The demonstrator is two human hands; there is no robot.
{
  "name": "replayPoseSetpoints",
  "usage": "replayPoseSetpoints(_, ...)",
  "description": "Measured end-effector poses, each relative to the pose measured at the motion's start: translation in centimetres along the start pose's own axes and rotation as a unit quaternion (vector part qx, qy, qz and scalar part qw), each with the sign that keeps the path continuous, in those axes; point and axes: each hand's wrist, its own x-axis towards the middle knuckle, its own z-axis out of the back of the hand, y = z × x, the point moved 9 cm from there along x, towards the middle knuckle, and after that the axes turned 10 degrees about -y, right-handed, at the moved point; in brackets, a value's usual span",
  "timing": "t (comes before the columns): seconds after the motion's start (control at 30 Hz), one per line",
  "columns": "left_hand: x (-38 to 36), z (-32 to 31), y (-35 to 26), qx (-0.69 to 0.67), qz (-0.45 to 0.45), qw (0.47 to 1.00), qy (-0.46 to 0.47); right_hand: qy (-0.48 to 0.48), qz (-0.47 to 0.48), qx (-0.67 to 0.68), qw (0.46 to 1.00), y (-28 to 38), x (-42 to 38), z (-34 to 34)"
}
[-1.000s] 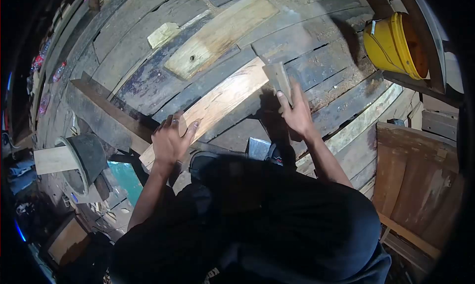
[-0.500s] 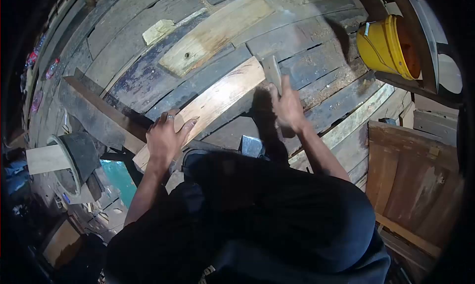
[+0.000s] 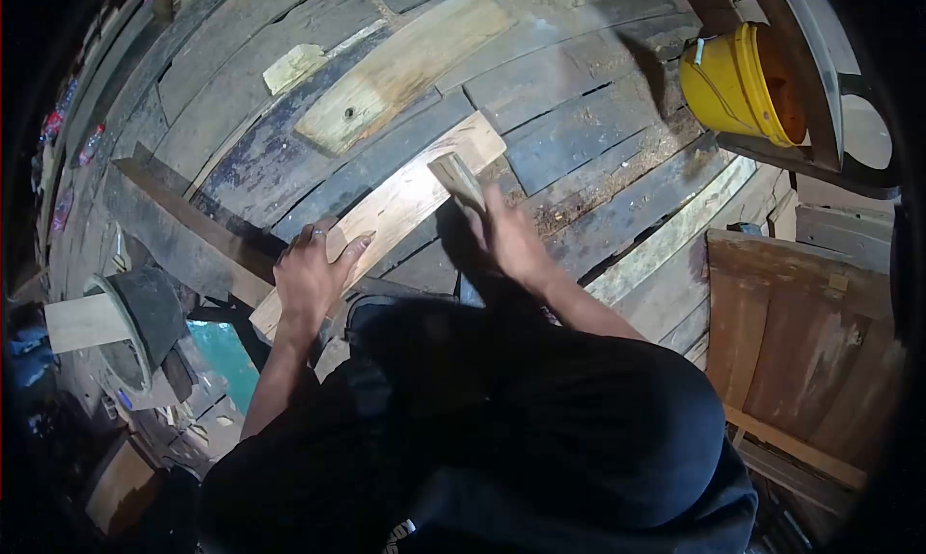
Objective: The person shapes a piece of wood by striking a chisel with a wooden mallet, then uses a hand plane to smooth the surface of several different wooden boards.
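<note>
A: Ground?
B: Plank floor (image 3: 569, 149), shavings scattered at right. Pale board (image 3: 391, 207) aslant in front of the person's knees.
A: Beyond it?
B: Knotted board (image 3: 410, 67), roughly parallel, apart from the first. Yellow bucket (image 3: 719, 86), tipped, upper right.
A: Hands?
B: Left hand (image 3: 307, 276) spread across the pale board toward its lower-left end, holding it. Right hand (image 3: 511, 241) closed round a wooden block (image 3: 456, 181).
A: Block touching?
B: Its end overlaps the board's upper half; contact, cannot tell.
</note>
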Motion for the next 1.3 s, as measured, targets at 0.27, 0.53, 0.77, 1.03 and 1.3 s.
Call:
replayPoseSetpoints(0.27, 0.3, 0.2, -0.3, -0.011, 0.011, 1.000, 0.025, -0.055, -0.026, -0.064, 0.996, -0.2, 2.6, 2.1)
replayPoseSetpoints(0.53, 0.1, 0.2, -0.3, 0.003, 0.007, 1.000, 0.006, -0.083, -0.115, -0.143, 0.979, -5.4, 6.7, 4.7)
replayPoseSetpoints(0.77, 0.2, 0.0, -0.8, -0.017, 0.021, 0.999, 0.036, -0.129, -0.172, -0.074, 0.974, -8.3, 5.0, 7.2)
replayPoseSetpoints(1.03, 0.1, -0.2, -0.9, -0.021, 0.011, 0.998, 0.050, -0.166, -0.037, -0.168, 0.971, -3.6, 6.5, 5.1)
replayPoseSetpoints(1.3, 0.4, -0.6, -0.8, -0.049, 0.027, 0.996, 0.075, -0.142, -0.071, -0.198, 0.967, -3.7, 6.4, 5.2)
